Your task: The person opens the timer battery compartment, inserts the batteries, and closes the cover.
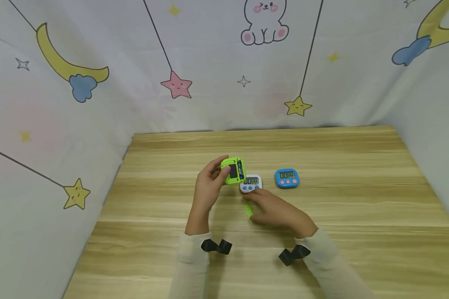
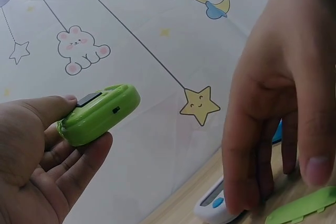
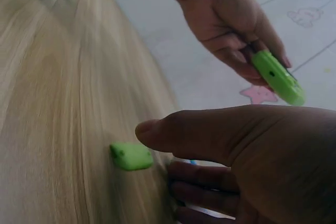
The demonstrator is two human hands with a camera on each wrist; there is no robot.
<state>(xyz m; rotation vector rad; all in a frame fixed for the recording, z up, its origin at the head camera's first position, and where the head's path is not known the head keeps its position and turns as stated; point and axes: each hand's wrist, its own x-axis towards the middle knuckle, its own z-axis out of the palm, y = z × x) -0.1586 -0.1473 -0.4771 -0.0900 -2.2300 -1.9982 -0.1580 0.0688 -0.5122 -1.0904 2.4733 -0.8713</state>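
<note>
My left hand [image 1: 208,185] holds a green digital timer [image 1: 229,177] up above the table, thumb across its back. That back faces up in the head view, with the battery compartment uncovered and a battery [image 1: 241,170] inside. A small green battery cover [image 3: 132,156] lies on the wood. Just over it is my right hand [image 1: 278,211], thumb and fingers apart with the cover between them in the head view. In the right wrist view, a gap shows between thumb and cover. The right fingertips are close to a white timer [image 1: 251,183]; whether they touch it I cannot tell.
A blue timer [image 1: 287,178] with pink buttons lies to the right of the white one. The wooden table [image 1: 164,153] ends at a cartoon-printed curtain [image 1: 217,112] behind and at both sides. Black wrist straps [image 1: 217,246] with small blocks sit on both sleeves.
</note>
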